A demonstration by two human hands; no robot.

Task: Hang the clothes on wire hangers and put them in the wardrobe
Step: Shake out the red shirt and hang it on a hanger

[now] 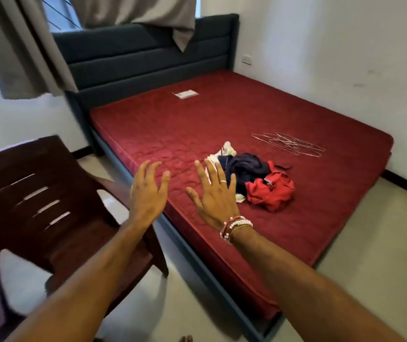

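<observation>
A small heap of clothes lies on the red mattress (197, 124): a red garment (272, 191), a dark navy one (244, 166) and a white one (228, 149). Several wire hangers (288, 143) lie loose on the mattress just beyond the heap. My left hand (148, 191) and my right hand (213, 193) are both stretched out in the air over the bed's near edge, fingers spread, holding nothing. My right hand hovers just left of the clothes. No wardrobe is in view.
A dark brown plastic chair (49, 206) stands at the left, close to the bed. A dark padded headboard (143, 58) and grey curtains (24, 45) are behind. A white paper (185, 94) lies near the head of the mattress. Pale floor shows at the right.
</observation>
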